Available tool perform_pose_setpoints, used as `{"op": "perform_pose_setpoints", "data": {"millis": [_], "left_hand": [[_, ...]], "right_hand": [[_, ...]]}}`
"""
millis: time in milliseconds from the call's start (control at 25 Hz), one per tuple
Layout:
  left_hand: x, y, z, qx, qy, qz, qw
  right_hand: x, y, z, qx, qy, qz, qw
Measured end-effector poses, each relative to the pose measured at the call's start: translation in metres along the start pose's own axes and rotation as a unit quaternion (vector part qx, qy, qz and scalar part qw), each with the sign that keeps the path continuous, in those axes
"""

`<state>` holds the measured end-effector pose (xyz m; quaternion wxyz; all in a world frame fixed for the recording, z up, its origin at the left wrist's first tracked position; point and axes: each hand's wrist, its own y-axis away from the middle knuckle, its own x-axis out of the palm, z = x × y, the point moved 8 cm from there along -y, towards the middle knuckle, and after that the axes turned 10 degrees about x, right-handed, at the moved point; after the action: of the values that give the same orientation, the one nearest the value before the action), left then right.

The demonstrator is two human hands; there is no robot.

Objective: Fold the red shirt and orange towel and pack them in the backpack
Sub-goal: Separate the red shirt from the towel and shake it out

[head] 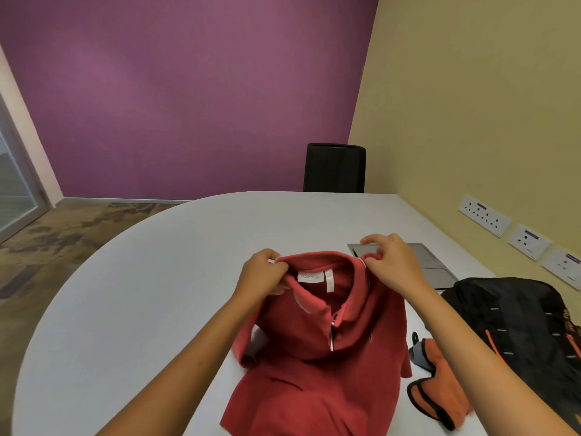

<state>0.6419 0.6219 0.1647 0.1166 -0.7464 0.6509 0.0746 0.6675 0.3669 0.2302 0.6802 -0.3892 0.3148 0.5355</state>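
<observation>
**Both hands pinched the red shirt at the collar**

Red shirt point(317, 357) sat mid-worktop, directly in front of the person, front side up. It was a polo: collar open toward the camera, white neck label and a white hanger loop visible inside, short placket with a button below. Fabric looked like a textured knit, darker red on the body, lighter and pinker on the collar. Upper part was lifted off the worktop point(141, 278); lower body lay rumpled on it and ran out of the bottom of the frame. One short sleeve hung folded on the left.

Left hand point(261, 272): grip closed on the left end of the collar, fingers curled over the fabric. Right hand point(390, 259): grip closed on the right end of the collar, thumb and fingers pinching it.

Orange towel point(440, 391) lay crumpled just right of the shirt, under the right forearm; orange with black edging, with a grey patch and a small black loop at its far end. Backpack point(518, 335), black with orange trim and dashed reflective marks, lay at the right edge of the worktop, beside the towel. Couldn't tell if it was open.

A grey flap panel point(430, 262) was set into the worktop behind the right hand. Black chair point(334, 168) stood at the far side.
</observation>
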Motion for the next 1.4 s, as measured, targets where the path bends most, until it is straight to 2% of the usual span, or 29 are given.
{"op": "perform_pose_setpoints", "data": {"millis": [80, 120, 160, 240, 320, 440, 600, 680, 760, 840, 880, 1080, 1280, 1400], "left_hand": [[0.024, 0.007, -0.015, -0.039, 0.041, 0.152, 0.987], [0.031, 0.011, -0.023, -0.033, 0.036, 0.203, 0.978], [0.034, 0.01, -0.028, -0.016, 0.025, 0.222, 0.975], [0.031, 0.007, -0.036, 0.028, -0.004, 0.203, 0.979], [0.028, 0.003, -0.039, 0.058, -0.014, 0.18, 0.982], [0.024, 0.001, -0.045, 0.117, -0.081, 0.139, 0.98], [0.019, 0.002, -0.05, 0.217, -0.138, 0.103, 0.961], [0.015, 0.01, -0.046, 0.249, -0.123, 0.071, 0.958], [0.009, 0.025, -0.033, 0.275, -0.137, -0.01, 0.952], [0.012, 0.045, -0.011, 0.272, -0.165, -0.08, 0.945], [0.017, 0.052, 0.001, 0.258, -0.177, -0.09, 0.946], [0.029, 0.052, 0.034, 0.208, -0.224, -0.084, 0.948], [0.003, 0.031, 0.018, 0.216, -0.195, -0.072, 0.954], [0.007, 0.023, -0.008, 0.245, -0.176, -0.02, 0.953]], "right_hand": [[0.017, 0.008, 0.012, -0.017, -0.03, 0.057, 0.998], [0.024, 0.013, 0.021, -0.03, -0.075, 0.089, 0.993], [0.028, 0.019, 0.03, -0.049, -0.116, 0.117, 0.985], [0.032, 0.03, 0.048, -0.097, -0.127, 0.15, 0.976], [0.036, 0.042, 0.063, -0.135, -0.091, 0.169, 0.972], [0.045, 0.051, 0.076, -0.162, -0.065, 0.164, 0.971], [0.042, 0.043, 0.076, -0.134, -0.048, 0.099, 0.985], [0.04, 0.036, 0.073, -0.115, -0.042, 0.115, 0.986], [0.039, 0.029, 0.069, -0.084, -0.056, 0.143, 0.985], [0.035, 0.021, 0.065, -0.047, -0.095, 0.158, 0.982], [0.031, 0.02, 0.065, -0.03, -0.121, 0.169, 0.978], [0.007, 0.025, 0.076, 0.009, -0.205, 0.26, 0.944], [-0.015, 0.02, 0.063, 0.013, -0.226, 0.252, 0.941], [-0.01, 0.022, 0.059, 0.018, -0.23, 0.263, 0.937]]}}
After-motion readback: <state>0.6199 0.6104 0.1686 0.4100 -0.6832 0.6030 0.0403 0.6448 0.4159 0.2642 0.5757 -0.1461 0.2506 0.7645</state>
